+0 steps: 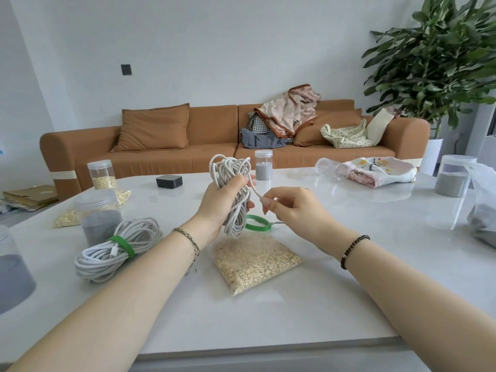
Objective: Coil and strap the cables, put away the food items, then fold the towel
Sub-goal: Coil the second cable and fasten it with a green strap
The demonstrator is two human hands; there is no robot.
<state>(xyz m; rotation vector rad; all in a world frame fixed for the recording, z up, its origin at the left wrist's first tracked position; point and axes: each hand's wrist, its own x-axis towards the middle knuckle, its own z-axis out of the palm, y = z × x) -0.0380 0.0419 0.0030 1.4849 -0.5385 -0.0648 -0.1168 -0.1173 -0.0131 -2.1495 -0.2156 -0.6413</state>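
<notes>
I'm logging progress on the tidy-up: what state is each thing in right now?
Cable coil: gripped by left hand, unstrapped, its end pinched by right hand.
Second cable coil: on table, strapped green.
Loose green strap: looped, on table, unused.
Oat bag: flat on table.
Towel: crumpled, unfolded.
Oat jar: lidded.

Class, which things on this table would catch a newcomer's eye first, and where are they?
At the white table's centre, the left hand grips a loose coil of grey-white cable while the right hand pinches its free end. A finished grey-white coil bound by a green strap lies left; a clear bag of oats sits nearest.
</notes>
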